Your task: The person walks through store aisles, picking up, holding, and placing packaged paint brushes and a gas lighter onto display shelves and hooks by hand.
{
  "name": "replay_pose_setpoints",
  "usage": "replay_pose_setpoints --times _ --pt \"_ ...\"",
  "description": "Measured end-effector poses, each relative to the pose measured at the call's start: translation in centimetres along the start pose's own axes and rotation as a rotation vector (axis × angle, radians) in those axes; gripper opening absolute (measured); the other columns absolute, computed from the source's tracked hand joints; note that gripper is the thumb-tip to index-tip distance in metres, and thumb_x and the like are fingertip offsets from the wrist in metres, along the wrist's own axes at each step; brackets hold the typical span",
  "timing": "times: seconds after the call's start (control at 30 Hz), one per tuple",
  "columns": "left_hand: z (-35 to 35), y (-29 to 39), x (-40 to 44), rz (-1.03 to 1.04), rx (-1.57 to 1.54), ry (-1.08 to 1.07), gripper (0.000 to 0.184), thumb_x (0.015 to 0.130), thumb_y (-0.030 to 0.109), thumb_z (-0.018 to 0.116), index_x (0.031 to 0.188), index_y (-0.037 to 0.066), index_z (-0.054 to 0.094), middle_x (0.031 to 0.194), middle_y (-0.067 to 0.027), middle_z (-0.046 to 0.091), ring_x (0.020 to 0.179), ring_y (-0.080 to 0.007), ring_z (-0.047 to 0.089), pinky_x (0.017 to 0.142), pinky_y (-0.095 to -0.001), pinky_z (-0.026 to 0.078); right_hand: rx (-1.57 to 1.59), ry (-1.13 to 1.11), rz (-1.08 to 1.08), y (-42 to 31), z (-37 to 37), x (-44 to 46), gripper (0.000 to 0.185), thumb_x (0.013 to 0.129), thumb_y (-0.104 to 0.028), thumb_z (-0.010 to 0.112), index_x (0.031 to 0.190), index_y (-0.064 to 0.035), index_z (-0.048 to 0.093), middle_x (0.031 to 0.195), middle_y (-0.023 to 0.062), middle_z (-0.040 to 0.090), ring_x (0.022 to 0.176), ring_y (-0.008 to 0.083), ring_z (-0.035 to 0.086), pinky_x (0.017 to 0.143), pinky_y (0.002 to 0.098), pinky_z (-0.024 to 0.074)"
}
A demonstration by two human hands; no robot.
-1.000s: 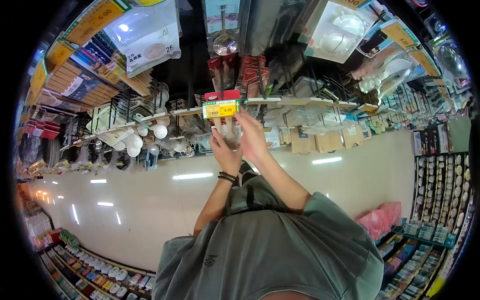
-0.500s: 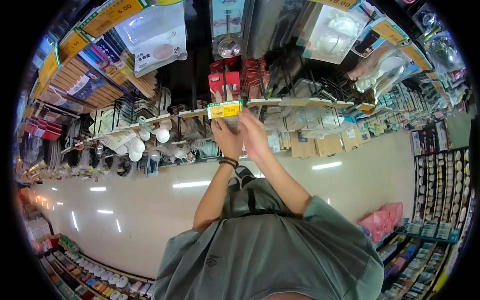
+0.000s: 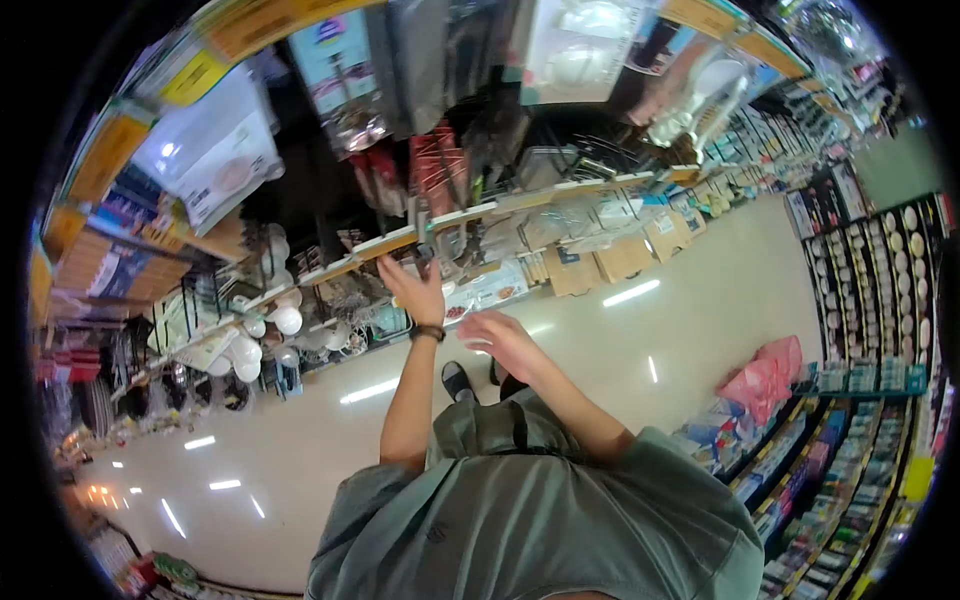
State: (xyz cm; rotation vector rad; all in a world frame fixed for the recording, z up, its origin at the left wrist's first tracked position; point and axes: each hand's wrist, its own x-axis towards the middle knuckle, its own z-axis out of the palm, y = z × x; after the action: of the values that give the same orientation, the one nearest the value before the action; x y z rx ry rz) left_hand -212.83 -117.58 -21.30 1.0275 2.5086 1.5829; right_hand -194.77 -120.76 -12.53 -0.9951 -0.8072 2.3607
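My left hand is raised just under the front ends of the display hooks, fingers apart and nothing visible in it. Closest to its fingertips is an orange-yellow price label, now seen nearly edge-on. My right hand hangs lower and to the right, away from the rack, with fingers loosely stretched and no object in them. Above the hands, red-backed packages hang on hooks, blurred by motion. A bagged metal utensil hangs farther up.
White spoons and ladles hang at the left. Wooden cutting boards stand low behind my right hand. A pink plastic bag lies by the right shelves. Around my feet is the shiny tiled floor.
Both hands have come away from the price label they were holding. The right has dropped lower, while the left stays near the rack. My view has turned, tilting the rack.
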Motion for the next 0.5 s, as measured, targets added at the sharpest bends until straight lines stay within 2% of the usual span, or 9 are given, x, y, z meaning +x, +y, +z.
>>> replay_pose_setpoints --times 0.03,0.1,0.17,0.23,0.3,0.37,0.5 --pt "-1.4 1.0 -1.7 0.010 -0.067 -0.030 0.092 0.081 0.022 0.077 0.151 -0.002 0.023 0.148 -0.0319 0.031 0.137 -0.0471 0.031 0.115 -0.0498 0.025 -0.017 0.063 0.003 0.8 -2.0 -1.0 0.028 0.100 -0.025 0.055 0.117 -0.0037 0.060 0.112 0.0083 0.067 0.109 0.0195 0.063 0.093 0.0360 0.0500" --pt "-2.9 0.6 -6.6 0.055 -0.097 -0.148 0.085 0.084 0.016 0.073 0.151 -0.002 0.023 0.146 -0.0315 0.032 0.136 -0.0464 0.034 0.111 -0.0490 0.031 -0.027 0.170 0.030 2.0 -5.7 -3.1 0.027 0.101 -0.027 0.054 0.115 -0.0048 0.061 0.107 0.0071 0.068 0.105 0.0178 0.064 0.090 0.0342 0.0506" --pt "-4.8 1.5 -12.0 -0.046 -0.292 -0.352 0.082 0.085 0.012 0.070 0.151 -0.002 0.023 0.145 -0.0295 0.035 0.132 -0.0439 0.039 0.105 -0.0461 0.039 -0.010 0.268 0.066 2.6 -9.0 -5.4 0.026 0.101 -0.027 0.053 0.113 -0.0062 0.062 0.106 0.0064 0.068 0.102 0.0168 0.064 0.089 0.0324 0.0502" --pt "-6.7 1.2 -16.2 0.010 -0.208 -0.682 0.072 0.085 0.010 0.069 0.148 0.002 0.034 0.136 -0.0246 0.048 0.122 -0.0380 0.052 0.097 -0.0413 0.046 0.010 0.329 0.058 2.2 -11.7 -7.8 0.024 0.100 -0.024 0.052 0.112 -0.0063 0.061 0.107 0.0070 0.068 0.099 0.0164 0.064 0.088 0.0309 0.0502" --pt "-7.4 1.4 -18.4 0.017 -0.019 -1.189 0.059 0.084 0.012 0.069 0.139 0.006 0.048 0.119 -0.0183 0.061 0.108 -0.0337 0.062 0.093 -0.0394 0.049 0.058 0.389 0.038 2.2 -14.7 -9.8 0.023 0.098 -0.019 0.052 0.113 -0.0043 0.061 0.109 0.0089 0.068 0.100 0.0179 0.065 0.087 0.0312 0.0509" --pt "-6.5 -0.2 -20.7 0.172 0.024 -1.420 0.046 0.084 0.015 0.069 0.128 0.007 0.058 0.105 -0.0149 0.066 0.097 -0.0331 0.065 0.088 -0.0407 0.052 0.089 0.428 -0.030 1.7 -17.3 -11.8 0.023 0.099 -0.022 0.052 0.112 -0.0048 0.061 0.106 0.0072 0.068 0.099 0.0170 0.065 0.086 0.0299 0.0512" --pt "-1.9 6.4 -22.2 0.384 0.064 -1.423 0.039 0.084 0.016 0.069 0.121 0.004 0.062 0.105 -0.0156 0.065 0.096 -0.0339 0.063 0.085 -0.0422 0.051 0.085 0.478 -0.155 -0.3 -22.9 -15.5 0.024 0.100 -0.024 0.051 0.111 -0.0067 0.063 0.103 0.0063 0.067 0.098 0.0156 0.064 0.084 0.0301 0.0514"
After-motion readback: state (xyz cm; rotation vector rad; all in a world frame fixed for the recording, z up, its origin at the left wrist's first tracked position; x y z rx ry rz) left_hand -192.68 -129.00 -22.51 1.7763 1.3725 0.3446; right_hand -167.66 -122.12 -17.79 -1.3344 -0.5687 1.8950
